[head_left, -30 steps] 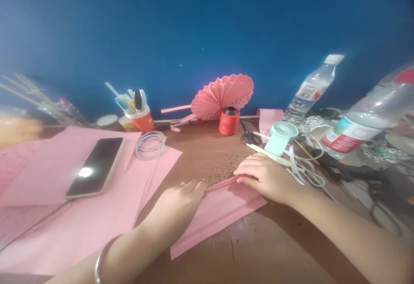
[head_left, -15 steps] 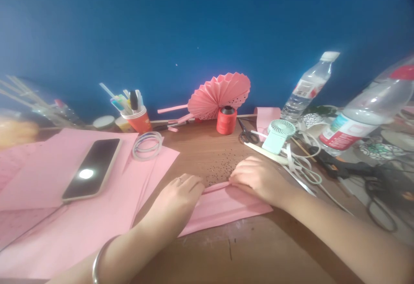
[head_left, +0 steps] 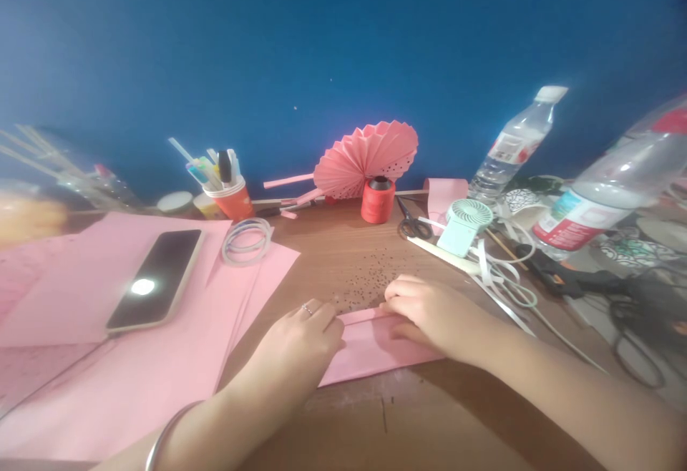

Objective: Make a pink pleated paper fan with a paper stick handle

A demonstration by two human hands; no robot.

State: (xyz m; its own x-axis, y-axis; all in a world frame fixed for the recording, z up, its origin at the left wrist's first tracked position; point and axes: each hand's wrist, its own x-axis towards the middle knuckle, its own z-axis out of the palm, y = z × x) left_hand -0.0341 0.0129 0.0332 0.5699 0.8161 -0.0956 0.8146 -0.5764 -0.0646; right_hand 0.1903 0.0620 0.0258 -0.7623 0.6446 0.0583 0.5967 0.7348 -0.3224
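Observation:
A folded strip of pink paper [head_left: 370, 346] lies flat on the brown table, with a narrow fold along its far edge. My left hand [head_left: 305, 335], wearing a ring, is closed on the strip's left end, its fingertips mostly hidden from me. At the right end my right hand [head_left: 424, 313] pinches the far edge, the thumb lying on the paper's upper side. Just beyond the strip, many small dark specks [head_left: 370, 281] are scattered over the wood.
On the left, a phone [head_left: 155, 281] and a coiled clear tube [head_left: 247, 242] rest on pink sheets [head_left: 166, 392]. Behind stand a pen cup [head_left: 235, 200], a pleated pink paper fan [head_left: 365, 156] and a red thread spool [head_left: 377, 202]. Scissors [head_left: 413, 224], a mint handheld fan [head_left: 464, 227], cables and bottles [head_left: 515, 145] crowd the right.
The far edge of the pink paper has been turned over toward me, making the strip narrower. Both hands have come slightly nearer, and the right thumb now lies on top of the paper.

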